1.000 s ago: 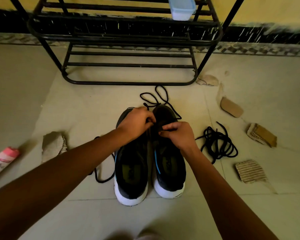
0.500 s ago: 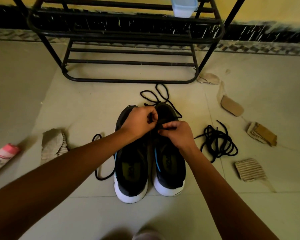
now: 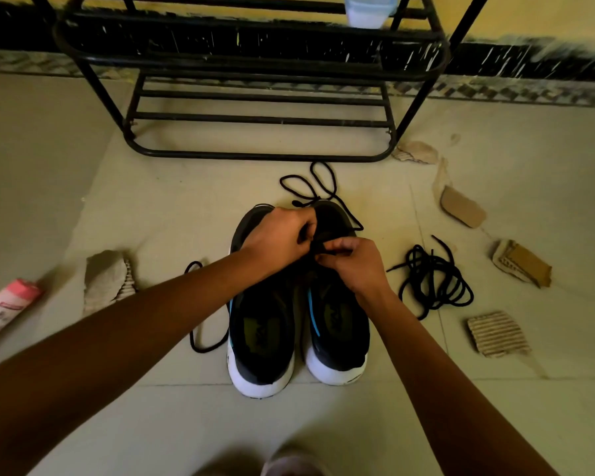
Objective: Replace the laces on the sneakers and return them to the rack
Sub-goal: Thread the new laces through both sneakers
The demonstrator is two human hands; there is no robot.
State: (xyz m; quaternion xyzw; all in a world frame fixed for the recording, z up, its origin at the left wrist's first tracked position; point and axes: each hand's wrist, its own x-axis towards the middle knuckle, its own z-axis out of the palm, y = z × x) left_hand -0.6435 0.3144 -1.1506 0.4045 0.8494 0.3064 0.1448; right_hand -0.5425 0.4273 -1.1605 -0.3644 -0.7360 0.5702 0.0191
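Two black sneakers with white heels stand side by side on the floor, heels toward me: the left sneaker (image 3: 260,341) and the right sneaker (image 3: 337,324). My left hand (image 3: 279,237) and my right hand (image 3: 356,266) meet over the right sneaker's eyelets, both pinching its black lace (image 3: 318,249). Loose loops of that lace (image 3: 310,187) trail past the toes. Another lace (image 3: 203,338) curls out left of the left sneaker. A separate bundle of black lace (image 3: 433,280) lies to the right. The black metal rack (image 3: 255,63) stands beyond.
Torn cardboard pieces lie around: one at the left (image 3: 107,280), several at the right (image 3: 497,333), (image 3: 522,264), (image 3: 461,207). A pink tube (image 3: 4,309) rests at the far left. A pale plastic box (image 3: 370,8) sits on the rack. My foot (image 3: 289,463) shows at the bottom edge.
The hands stay on the right sneaker's lace, with small finger movements at the eyelets. The view has tipped slightly, so everything sits a little higher in frame.
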